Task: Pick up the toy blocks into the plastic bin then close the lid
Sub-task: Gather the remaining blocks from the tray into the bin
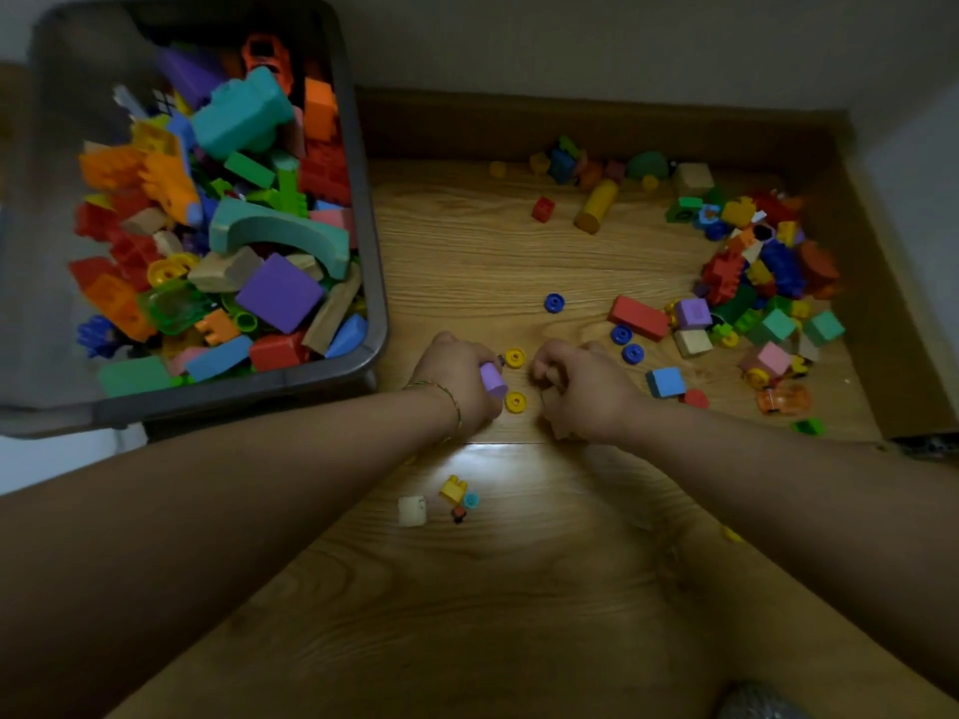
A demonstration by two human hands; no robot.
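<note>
The grey plastic bin (376, 282) stands open at the upper left, filled with several colourful toy blocks. My left hand (456, 373) rests on the wooden floor just right of the bin and grips a purple cylinder block (493, 380). My right hand (586, 389) lies beside it with its fingers curled; what it holds is hidden. Two yellow wheels (515, 358) (516, 402) lie between my hands. A heap of blocks (752, 272) lies at the right. The lid is not in view.
Blue wheels (554, 303), a red brick (638, 317), a blue cube (666, 382) and a yellow cylinder (597, 206) lie loose on the floor. A white block (412, 511) and a small yellow piece (453, 489) lie nearer me. A brown skirting board (597, 127) bounds the corner.
</note>
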